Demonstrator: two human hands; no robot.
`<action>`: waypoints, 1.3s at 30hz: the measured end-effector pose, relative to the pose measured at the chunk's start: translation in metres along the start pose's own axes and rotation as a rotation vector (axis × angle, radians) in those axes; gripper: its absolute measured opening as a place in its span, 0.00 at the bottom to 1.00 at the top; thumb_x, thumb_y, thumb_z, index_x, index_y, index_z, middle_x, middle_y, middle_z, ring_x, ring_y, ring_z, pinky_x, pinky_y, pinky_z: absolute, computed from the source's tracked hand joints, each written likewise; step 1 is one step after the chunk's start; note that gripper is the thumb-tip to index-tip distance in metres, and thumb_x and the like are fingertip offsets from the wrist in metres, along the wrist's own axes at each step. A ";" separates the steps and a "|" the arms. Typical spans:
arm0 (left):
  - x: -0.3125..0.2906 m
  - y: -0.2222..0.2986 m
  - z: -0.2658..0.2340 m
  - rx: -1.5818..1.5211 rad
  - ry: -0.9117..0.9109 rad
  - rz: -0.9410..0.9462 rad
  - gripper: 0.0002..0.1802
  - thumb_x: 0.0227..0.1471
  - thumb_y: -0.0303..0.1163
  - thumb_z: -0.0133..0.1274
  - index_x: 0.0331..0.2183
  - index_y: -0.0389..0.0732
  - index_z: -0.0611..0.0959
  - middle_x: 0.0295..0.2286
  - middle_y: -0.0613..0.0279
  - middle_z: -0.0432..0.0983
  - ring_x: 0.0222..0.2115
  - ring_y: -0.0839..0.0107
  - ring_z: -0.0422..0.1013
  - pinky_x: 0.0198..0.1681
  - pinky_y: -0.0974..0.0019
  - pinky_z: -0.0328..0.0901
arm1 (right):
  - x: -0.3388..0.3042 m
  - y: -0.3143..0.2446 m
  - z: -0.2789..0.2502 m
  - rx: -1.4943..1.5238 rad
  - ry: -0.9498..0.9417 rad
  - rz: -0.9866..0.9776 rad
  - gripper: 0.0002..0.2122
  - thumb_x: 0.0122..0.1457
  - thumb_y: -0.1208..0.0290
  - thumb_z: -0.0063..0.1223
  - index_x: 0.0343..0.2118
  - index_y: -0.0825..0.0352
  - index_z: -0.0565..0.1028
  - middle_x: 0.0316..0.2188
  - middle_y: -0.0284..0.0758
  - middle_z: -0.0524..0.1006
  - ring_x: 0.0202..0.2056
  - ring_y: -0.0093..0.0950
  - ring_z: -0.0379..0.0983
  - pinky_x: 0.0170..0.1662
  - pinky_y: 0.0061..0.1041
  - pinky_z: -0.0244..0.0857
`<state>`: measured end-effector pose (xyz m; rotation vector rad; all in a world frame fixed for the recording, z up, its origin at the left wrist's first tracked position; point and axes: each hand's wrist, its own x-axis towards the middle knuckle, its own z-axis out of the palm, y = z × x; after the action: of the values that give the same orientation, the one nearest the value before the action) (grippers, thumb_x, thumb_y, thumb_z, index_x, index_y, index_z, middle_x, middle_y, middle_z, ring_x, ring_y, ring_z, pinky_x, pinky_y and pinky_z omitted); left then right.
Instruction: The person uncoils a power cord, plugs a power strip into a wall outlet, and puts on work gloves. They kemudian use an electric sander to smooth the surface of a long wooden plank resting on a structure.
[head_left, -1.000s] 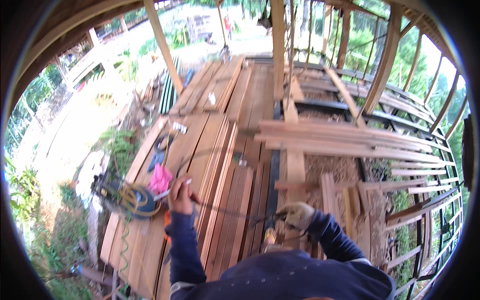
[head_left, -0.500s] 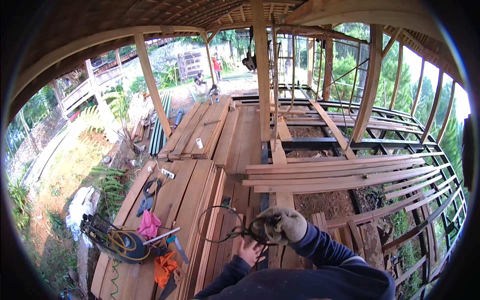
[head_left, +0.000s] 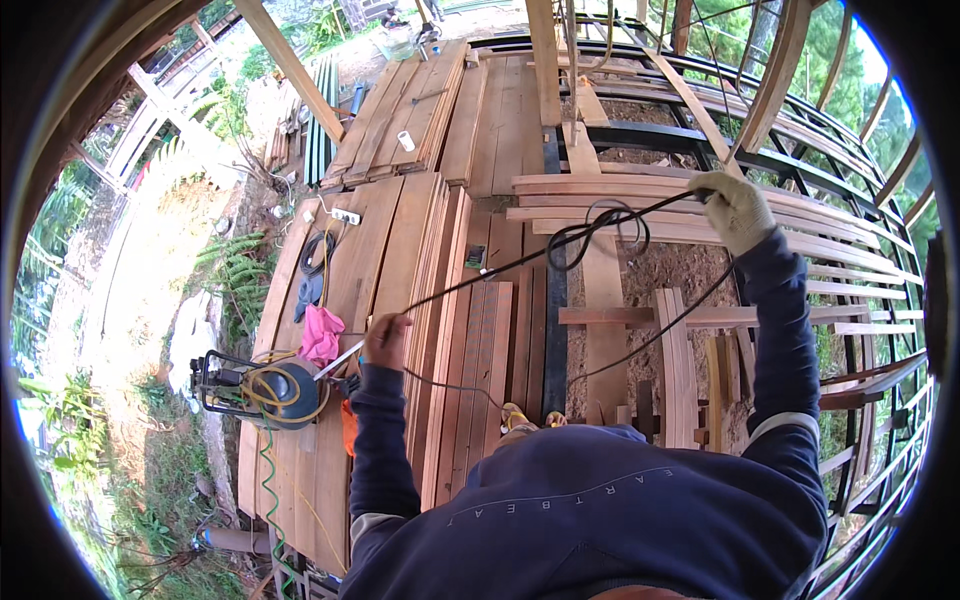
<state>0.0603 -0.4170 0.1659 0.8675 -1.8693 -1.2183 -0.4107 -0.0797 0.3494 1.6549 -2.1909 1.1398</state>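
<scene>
A black cable [head_left: 480, 278] runs taut between my two hands, slanting up to the right. Near its middle it bunches into a loose tangle of loops. My bare left hand [head_left: 386, 340] is closed on the lower end, beside the edge of the plank stack. Out to the right, over the thin boards, my right hand [head_left: 735, 214], in a pale work glove, grips the other end. Slack lengths of the cable sag below each hand, one of them toward my feet.
A dark air compressor [head_left: 270, 392] with a yellow hose stands left, by a plank stack [head_left: 345, 290]. On the planks lie a pink cloth [head_left: 321, 334], a white power strip [head_left: 345, 216] and a coiled cable [head_left: 317, 253]. Open gaps show between black metal beams [head_left: 640, 132] at right.
My hands have moved apart, the left to the left and the right up and to the right. The bunched cable between them is now stretched out. My view has tilted downward.
</scene>
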 end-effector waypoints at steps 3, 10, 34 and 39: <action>0.031 -0.055 -0.085 0.051 0.245 -0.006 0.15 0.67 0.40 0.54 0.35 0.38 0.85 0.28 0.68 0.80 0.25 0.79 0.68 0.31 0.72 0.65 | -0.014 0.064 -0.028 -0.132 0.211 0.039 0.12 0.64 0.81 0.44 0.44 0.66 0.81 0.27 0.34 0.79 0.26 0.22 0.73 0.32 0.25 0.70; 0.013 -0.180 -0.317 0.008 0.818 -0.502 0.26 0.67 0.50 0.47 0.53 0.38 0.78 0.47 0.55 0.77 0.47 0.58 0.75 0.48 0.56 0.71 | -0.056 0.171 -0.091 -0.155 0.516 0.430 0.14 0.67 0.77 0.44 0.47 0.61 0.82 0.23 0.28 0.76 0.23 0.16 0.68 0.28 0.22 0.65; 0.017 0.235 -0.046 0.459 -0.068 0.410 0.08 0.59 0.28 0.63 0.40 0.35 0.86 0.29 0.53 0.83 0.28 0.66 0.80 0.33 0.65 0.72 | -0.001 0.002 0.097 0.532 -0.176 0.046 0.24 0.63 0.70 0.56 0.62 0.68 0.70 0.55 0.42 0.78 0.55 0.31 0.74 0.58 0.31 0.69; 0.076 0.256 0.000 0.450 -0.281 0.666 0.09 0.55 0.31 0.67 0.36 0.37 0.85 0.22 0.60 0.78 0.21 0.75 0.72 0.26 0.67 0.66 | 0.039 -0.155 0.163 1.121 -0.509 0.140 0.20 0.66 0.68 0.57 0.57 0.74 0.72 0.43 0.42 0.82 0.37 0.24 0.79 0.37 0.22 0.73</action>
<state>-0.0150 -0.3982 0.4210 0.2308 -2.4379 -0.5295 -0.2398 -0.2298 0.3303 2.3878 -2.0105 2.5251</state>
